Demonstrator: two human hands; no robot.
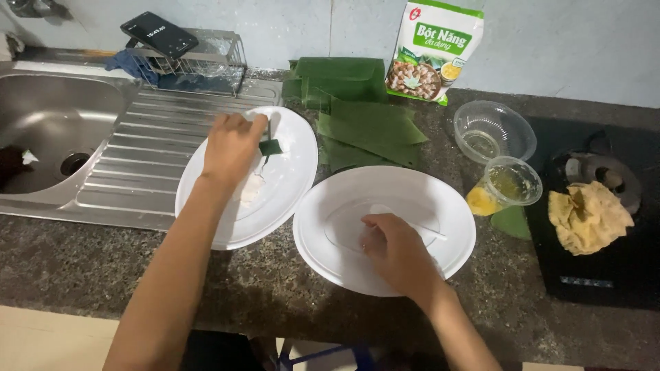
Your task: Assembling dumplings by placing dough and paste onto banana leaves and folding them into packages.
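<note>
The left hand (230, 145) pinched a green leaf strip (270, 147) over the ten-o'clock round white plate (289, 185), dough (251, 189) unwrapped, while the right hand's (392, 247) curled fingers pressed the four-o'clock white plate (447, 206).

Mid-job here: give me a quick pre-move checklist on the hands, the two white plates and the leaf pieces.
1. Left hand over the left plate, pinching a green leaf strip: ok.
2. White dough lump on that plate: ok.
3. Right hand resting in the right plate: ok.
4. What the right fingers press: cannot tell.
5. Banana leaf stack behind the plates: ok.
6. Left plate overhangs the sink drainboard: not ok.
</note>
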